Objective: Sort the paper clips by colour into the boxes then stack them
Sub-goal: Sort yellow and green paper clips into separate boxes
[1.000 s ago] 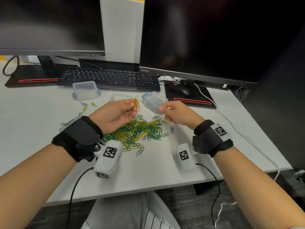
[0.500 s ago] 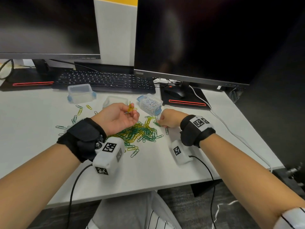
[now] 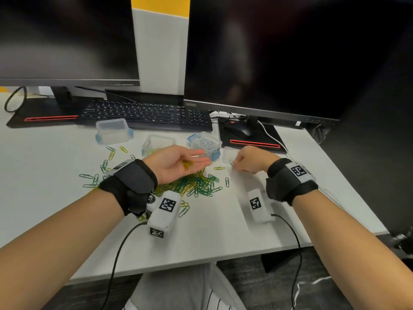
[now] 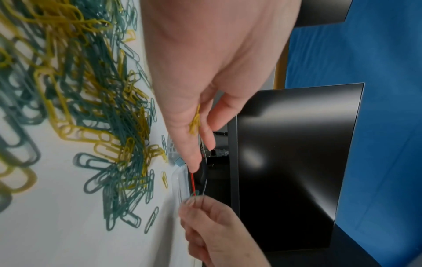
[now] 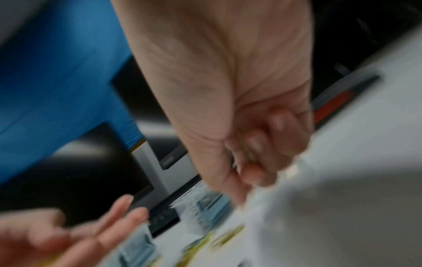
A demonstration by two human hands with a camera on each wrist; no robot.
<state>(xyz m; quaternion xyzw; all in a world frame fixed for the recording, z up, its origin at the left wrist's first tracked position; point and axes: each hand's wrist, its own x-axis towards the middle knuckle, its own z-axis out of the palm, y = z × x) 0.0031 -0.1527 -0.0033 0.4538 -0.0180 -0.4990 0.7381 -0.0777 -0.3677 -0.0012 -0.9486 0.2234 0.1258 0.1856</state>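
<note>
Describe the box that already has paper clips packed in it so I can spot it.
Find the right-hand monitor and drop to the white desk in front of its stand. There sits a clear box with blue latches, just beyond the open left hand. Unlike the other two boxes, it is full of pale clips.

White desk (image 3: 55, 157) on which are laid paper clips (image 3: 196, 184), three clear boxes (image 3: 112, 130), keyboard (image 3: 145, 113), mouse (image 3: 238, 130).
</note>
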